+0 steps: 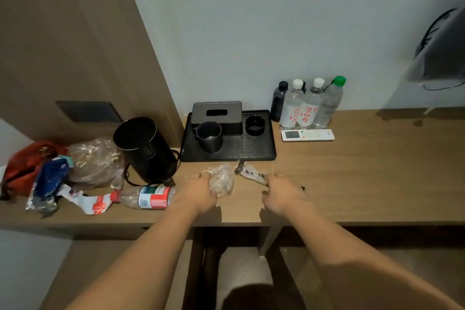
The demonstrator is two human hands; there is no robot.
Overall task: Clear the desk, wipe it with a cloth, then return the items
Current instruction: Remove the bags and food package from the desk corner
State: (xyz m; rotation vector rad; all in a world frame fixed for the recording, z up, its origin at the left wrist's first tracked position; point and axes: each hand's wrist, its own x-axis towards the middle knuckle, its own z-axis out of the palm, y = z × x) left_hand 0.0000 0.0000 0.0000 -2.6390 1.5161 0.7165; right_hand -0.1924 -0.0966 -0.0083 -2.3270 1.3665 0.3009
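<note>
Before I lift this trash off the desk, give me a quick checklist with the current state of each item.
1. Left hand grips the crumpled plastic wrap: ok.
2. Right hand holds the printed wrapper: ok.
3. Wrapper fully off the desk: cannot tell.
4. Tray clear of both hands: ok.
5. Lying bottle removed: not ok.
6. Wiping cloth in sight: not ok.

Wooden desk point(364, 171) — black tray point(251, 152), kettle point(144, 148), bottles point(305, 106), remote point(307, 135), perhaps wrappers point(220, 178).
</note>
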